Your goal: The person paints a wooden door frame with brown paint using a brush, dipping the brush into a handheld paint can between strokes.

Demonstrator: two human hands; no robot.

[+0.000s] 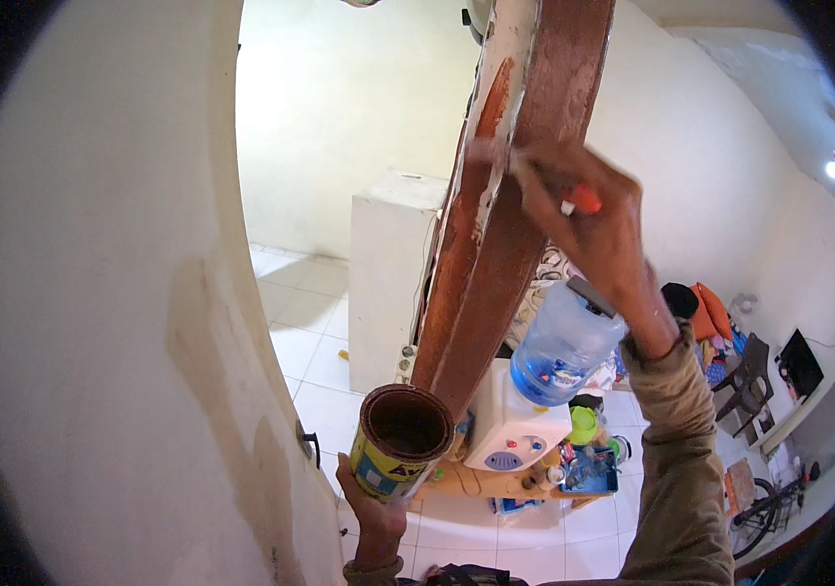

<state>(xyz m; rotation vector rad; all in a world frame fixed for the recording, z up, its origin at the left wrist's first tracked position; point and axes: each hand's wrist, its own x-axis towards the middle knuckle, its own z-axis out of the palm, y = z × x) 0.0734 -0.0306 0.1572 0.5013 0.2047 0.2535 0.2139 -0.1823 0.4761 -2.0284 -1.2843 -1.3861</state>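
Note:
In my left hand (378,518) is a yellow-and-green paint can (386,474), gripped near its base. The can has no lid, and brown paint coats its rim and inside. My right hand (598,220), raised higher, is closed around a paintbrush (585,199) with a red handle end. The brush head is blurred and lies against the edge of a wooden door frame (495,264). Reddish-brown paint covers the wide face of the frame, while pale patches show along its narrow left side.
Behind the frame stands a white water dispenser (513,420) carrying a blue water bottle (564,342). A blue tray (590,474) with small items sits beside it. At left is a pale door (124,244) with a dark handle (311,445). A chair (748,381) and bicycle (769,513) stand far right.

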